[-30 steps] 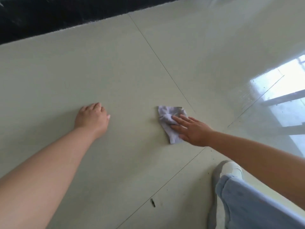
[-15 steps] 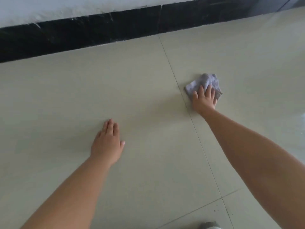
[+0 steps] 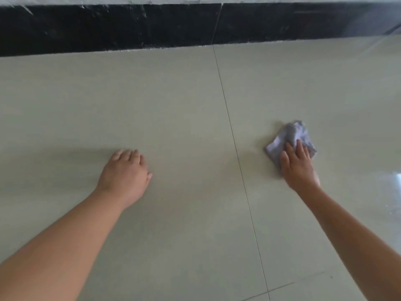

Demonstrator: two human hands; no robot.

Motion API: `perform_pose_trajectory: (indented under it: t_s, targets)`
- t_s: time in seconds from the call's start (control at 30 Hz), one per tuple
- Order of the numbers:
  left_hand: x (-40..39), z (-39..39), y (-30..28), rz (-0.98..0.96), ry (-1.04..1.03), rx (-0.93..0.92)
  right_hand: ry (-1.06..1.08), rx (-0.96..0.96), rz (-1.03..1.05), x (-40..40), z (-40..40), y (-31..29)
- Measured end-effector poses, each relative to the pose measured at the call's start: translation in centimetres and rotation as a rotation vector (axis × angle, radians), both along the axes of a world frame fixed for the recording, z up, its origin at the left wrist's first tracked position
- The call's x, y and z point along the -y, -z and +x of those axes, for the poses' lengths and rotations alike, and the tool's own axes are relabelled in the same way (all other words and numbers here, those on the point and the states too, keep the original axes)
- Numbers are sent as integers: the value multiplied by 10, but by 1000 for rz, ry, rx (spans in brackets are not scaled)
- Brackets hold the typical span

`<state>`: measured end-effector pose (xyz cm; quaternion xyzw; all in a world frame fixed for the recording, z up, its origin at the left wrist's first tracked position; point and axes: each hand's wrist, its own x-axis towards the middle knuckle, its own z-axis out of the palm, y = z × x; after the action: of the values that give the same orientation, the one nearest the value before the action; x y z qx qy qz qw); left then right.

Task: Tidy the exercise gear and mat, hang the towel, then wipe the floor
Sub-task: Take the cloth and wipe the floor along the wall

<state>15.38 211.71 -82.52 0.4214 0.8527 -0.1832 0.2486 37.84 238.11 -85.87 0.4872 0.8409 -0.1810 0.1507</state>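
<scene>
A small crumpled grey cloth [image 3: 288, 135] lies on the pale tiled floor [image 3: 173, 105], right of a grout line. My right hand [image 3: 297, 166] presses flat on the cloth's near part, fingers straight and pointing away from me. My left hand [image 3: 125, 170] rests on the bare floor to the left of the grout line, fingers bent down onto the tile, holding nothing.
A black skirting board [image 3: 152, 27] runs along the wall at the top. A grout line [image 3: 238, 161] crosses the floor from the wall toward me. A bright reflection [image 3: 397, 181] shines on the tile at the right edge.
My right hand has pushed the cloth away from me toward the wall and then rightward across the grout line. The view has swung toward the wall. My left hand stays planted.
</scene>
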Motion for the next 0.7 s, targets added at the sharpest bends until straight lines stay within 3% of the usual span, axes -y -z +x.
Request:
perform_pose_trajectory:
  t_s: [0.2,0.33,0.47,0.6,0.7]
  targets:
    - [-19,15,16,-45,-145,106,194,-30,86,-86,-73,8]
    - [-16,18,17,-45,-153,104,-67,-1,77,-80,-164,24]
    - [-12,18,15,-38,-160,115,-510,-73,-76,27,-210,15]
    - [-14,12,17,-16,-122,102,-1023,-17,-171,73,-136,3]
    - [-15,9,19,-34,-97,108,-949,98,-41,-2,-79,-3]
